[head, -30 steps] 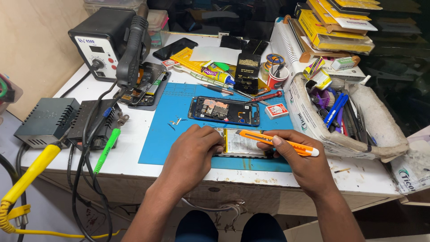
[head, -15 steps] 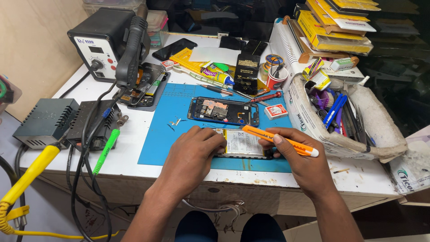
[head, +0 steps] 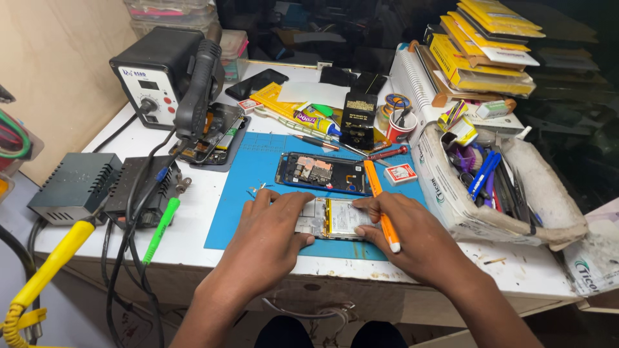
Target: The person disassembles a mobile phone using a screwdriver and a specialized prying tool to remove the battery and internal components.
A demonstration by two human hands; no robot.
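At a phone-repair bench, we press our left hand [head: 271, 235] flat, fingers spread and grasping nothing, on the left half of an opened phone body [head: 335, 219] lying on the blue work mat [head: 258, 174]. Our right hand [head: 412, 241] closes around an orange-handled tool [head: 380, 200], its forefinger laid on the phone's pale battery. The phone sits between the two hands, directly at twelve o'clock from our wrists, its long axis running nine to three; both hands touch it, the left covering more. The tool's long axis runs roughly eleven to five, white end toward us, its far end reaching the dark-framed second phone [head: 322, 173], which lies just beyond at twelve o'clock with its circuit board showing.

Farther out, at ten o'clock, stands a black hot-air rework station [head: 155, 74]; at nine, a grey power supply [head: 74, 187] and a green-handled tool [head: 161, 222]; at two, a white tray of pens and tools [head: 445, 193].

Our palms hide much of the phone's left end, and the tool's working tip cannot be made out. The small parts by the left fingertips are too small to identify.
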